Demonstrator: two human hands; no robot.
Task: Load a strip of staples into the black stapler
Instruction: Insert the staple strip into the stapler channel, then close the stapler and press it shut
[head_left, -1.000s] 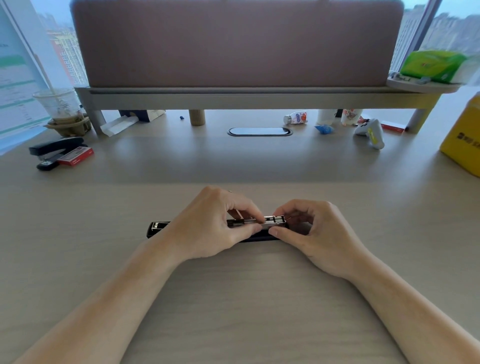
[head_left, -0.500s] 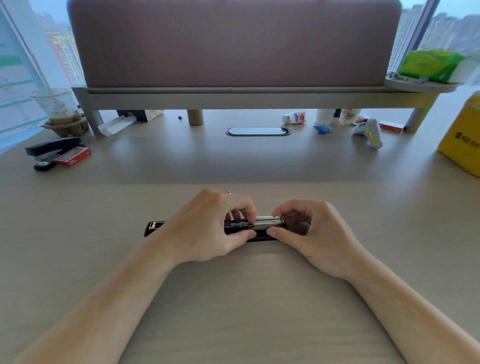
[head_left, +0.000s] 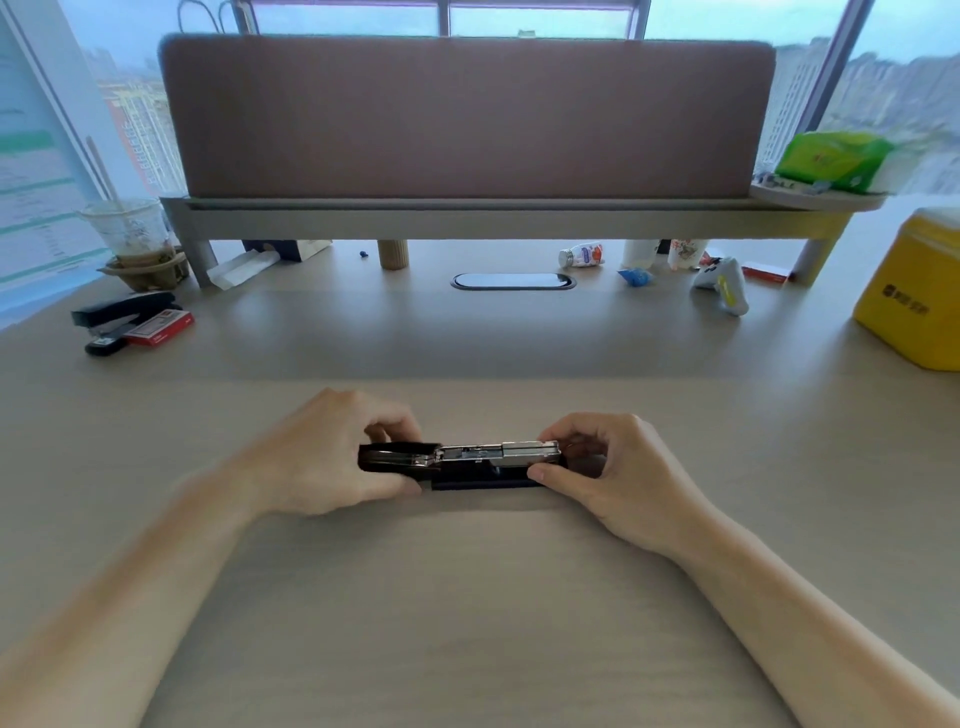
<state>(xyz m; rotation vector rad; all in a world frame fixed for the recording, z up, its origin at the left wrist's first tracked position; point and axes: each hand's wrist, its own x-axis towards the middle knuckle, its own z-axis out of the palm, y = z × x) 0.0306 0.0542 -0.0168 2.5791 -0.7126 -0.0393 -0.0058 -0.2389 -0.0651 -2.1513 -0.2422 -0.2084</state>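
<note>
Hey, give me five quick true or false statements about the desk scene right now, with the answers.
1. Both hands hold the opened black stapler. True: left hand at its black end, right hand at its metal end.
2. A second dark stapler lies at the far left beside a red box. True.
3. The yellow container stands on the left side. False: it is at the right edge.
4. The clear plastic cup stands on the raised shelf. False: it sits on the desk, at the far left.
5. The green packet lies beside the stapler. False: it rests on the raised shelf at the right.
</note>
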